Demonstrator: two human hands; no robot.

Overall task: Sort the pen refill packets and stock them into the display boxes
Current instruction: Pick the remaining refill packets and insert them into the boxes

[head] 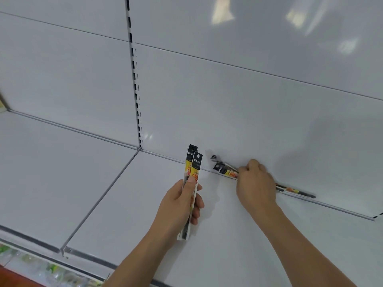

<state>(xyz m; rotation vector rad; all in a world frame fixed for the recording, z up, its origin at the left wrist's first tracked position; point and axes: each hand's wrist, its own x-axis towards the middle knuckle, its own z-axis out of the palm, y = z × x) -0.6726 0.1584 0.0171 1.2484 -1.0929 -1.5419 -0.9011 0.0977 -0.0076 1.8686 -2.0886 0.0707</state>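
Landmark: slotted upright (135, 83), a white metal strip with dark punched slots running down the back panel (248, 96) to the shelf (128, 204). Shelf is smooth white sheet metal, glossy, in flat rectangular sections; a straight seam runs forward from the foot of the upright to the front lip. Back panel is the same glossy white, with thin horizontal joint lines. Right of the upright and toward the front, the left hand (182, 206) grips two refill packets (192, 175), thumb across their face and fingers curled behind; packets are long, narrow, flat, with black headers, yellow-red print, a clear lower part, standing nearly upright and overlapped. Further right, at the crease where shelf meets back panel, the right hand (257, 185) is curled around a bundle of packets (226, 171) lying along that crease; thin dark ends stick out past the hand on the far side. Shelf left of the upright is open flat metal. Below the front lip, blurred green-and-clear goods (41, 268).
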